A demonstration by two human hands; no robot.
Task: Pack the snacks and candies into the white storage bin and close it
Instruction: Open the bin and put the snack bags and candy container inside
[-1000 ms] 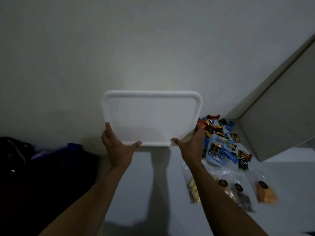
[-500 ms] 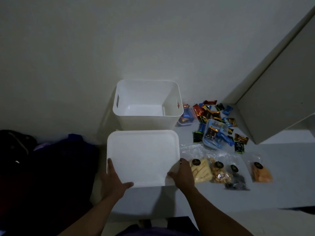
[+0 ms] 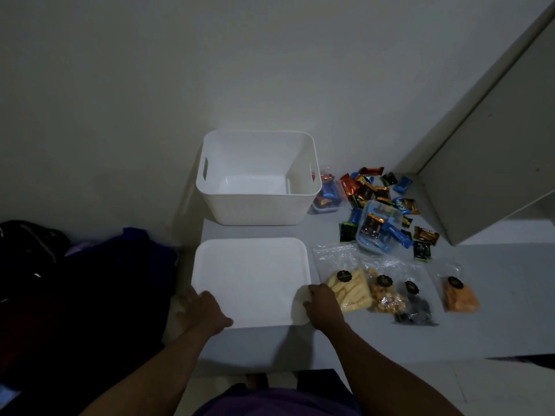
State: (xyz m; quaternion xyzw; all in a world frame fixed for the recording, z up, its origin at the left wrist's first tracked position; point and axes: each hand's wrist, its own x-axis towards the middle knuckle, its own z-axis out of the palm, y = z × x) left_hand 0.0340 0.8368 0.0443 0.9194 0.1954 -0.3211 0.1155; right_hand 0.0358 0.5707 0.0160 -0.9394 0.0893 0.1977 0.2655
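Observation:
The white storage bin (image 3: 258, 202) stands open and empty against the wall. Its white lid (image 3: 250, 274) lies flat on the table in front of it. My left hand (image 3: 204, 312) rests on the lid's near left corner, and my right hand (image 3: 322, 304) grips its near right corner. Right of the lid lie several clear snack bags (image 3: 350, 291) with yellow, brown, dark and orange pieces. Behind them sits a heap of wrapped candies (image 3: 375, 193) around two small clear tubs (image 3: 378, 228).
The grey table (image 3: 495, 295) runs to the right, with its front edge near my body. An open cabinet door (image 3: 492, 151) stands at the far right. Dark bags and clothes (image 3: 75, 280) are piled left of the table.
The lid, held up against the wall a second ago, came down toward me and now lies flat on the table in front of the open bin. Both hands stayed on its near corners.

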